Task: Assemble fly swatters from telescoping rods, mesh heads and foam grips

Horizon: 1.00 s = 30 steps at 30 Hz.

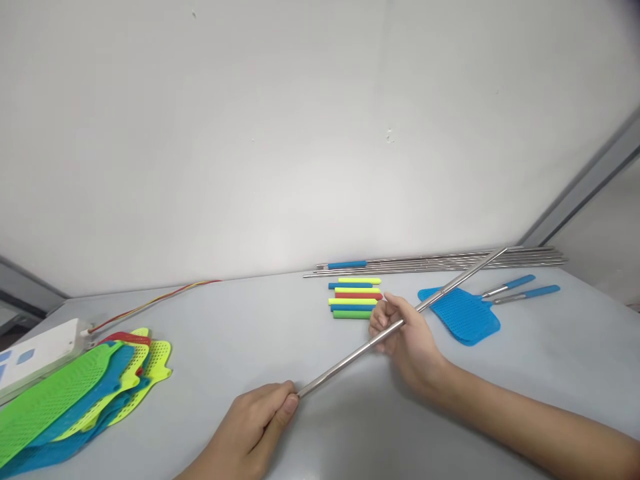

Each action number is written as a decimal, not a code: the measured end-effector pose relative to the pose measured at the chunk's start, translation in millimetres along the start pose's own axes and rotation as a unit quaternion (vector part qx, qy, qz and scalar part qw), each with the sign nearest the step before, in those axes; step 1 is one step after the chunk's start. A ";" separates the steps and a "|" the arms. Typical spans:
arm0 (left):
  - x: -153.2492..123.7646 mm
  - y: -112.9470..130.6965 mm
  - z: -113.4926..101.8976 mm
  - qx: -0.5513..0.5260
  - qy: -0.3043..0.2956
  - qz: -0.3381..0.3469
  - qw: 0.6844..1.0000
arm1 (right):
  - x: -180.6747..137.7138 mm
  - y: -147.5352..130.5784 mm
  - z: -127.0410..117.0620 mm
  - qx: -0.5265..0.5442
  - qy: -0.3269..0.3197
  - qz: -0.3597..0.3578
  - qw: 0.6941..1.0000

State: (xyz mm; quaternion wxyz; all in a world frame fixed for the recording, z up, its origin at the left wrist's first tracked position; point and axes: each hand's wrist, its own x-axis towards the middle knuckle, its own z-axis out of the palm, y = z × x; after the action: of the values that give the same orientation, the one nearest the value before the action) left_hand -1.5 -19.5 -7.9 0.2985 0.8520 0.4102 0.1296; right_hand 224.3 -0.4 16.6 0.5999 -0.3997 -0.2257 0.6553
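My left hand [260,420] is closed around the lower end of a thin silver metal rod [345,363], which looks telescopic. The rod slants up to the right. Around its middle, my right hand [413,347] curls its fingers, palm turned up. Behind the right hand lie several coloured handle sleeves [354,308] in yellow, blue, red and green. Beyond the rod, two blue fly swatters [465,317] with blue handles overlap on the table, partly crossed by the rod.
On the left, several perforated swatter heads [65,400] in green, blue, yellow and red are stacked beside a white power strip [50,350] with a red and yellow cable [150,307]. A bundle of metal rods [440,263] lies along the wall [320,133] on the grey table [240,333].
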 end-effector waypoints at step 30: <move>-2.5 17.4 2.8 -0.173 -0.007 -0.087 0.981 | -9.2 -80.4 3.6 0.195 -0.125 0.093 0.968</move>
State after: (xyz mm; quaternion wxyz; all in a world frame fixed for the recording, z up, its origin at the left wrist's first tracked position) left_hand 9.1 -31.0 0.6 0.4540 0.7495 0.4523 0.1660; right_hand 269.8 5.8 83.4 0.5694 -0.2089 -0.1289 0.7846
